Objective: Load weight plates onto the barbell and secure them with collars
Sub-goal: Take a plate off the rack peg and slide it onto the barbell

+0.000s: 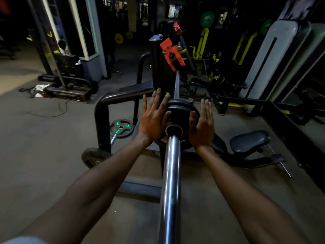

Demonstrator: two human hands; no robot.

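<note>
Your bare forearms run either side of the chrome bar [171, 173], which points straight away from you, its free end nearest. Your left hand [153, 120] and right hand [202, 125] stand well apart, fingers spread and palms flat against the rim of a black plate [182, 110] already threaded on the bar; neither hand is closed round anything. That flat-palmed hold reads as a push, meant to seat the plate squarely against what looks like a second plate just behind it. No collar sits on this end yet, so the securing step appears still to come.

Beyond the plates the bar rests in a black rack [158, 64] with red-orange catches [171, 53] (whether these clamp the bar cannot be told in this light). A curved black frame tube [112, 99] crowds your left side, a green-marked plate [121, 128] lies on the floor beside it, and a padded seat [249, 140] sits low on the right. Yellow machines fade into the dark behind.
</note>
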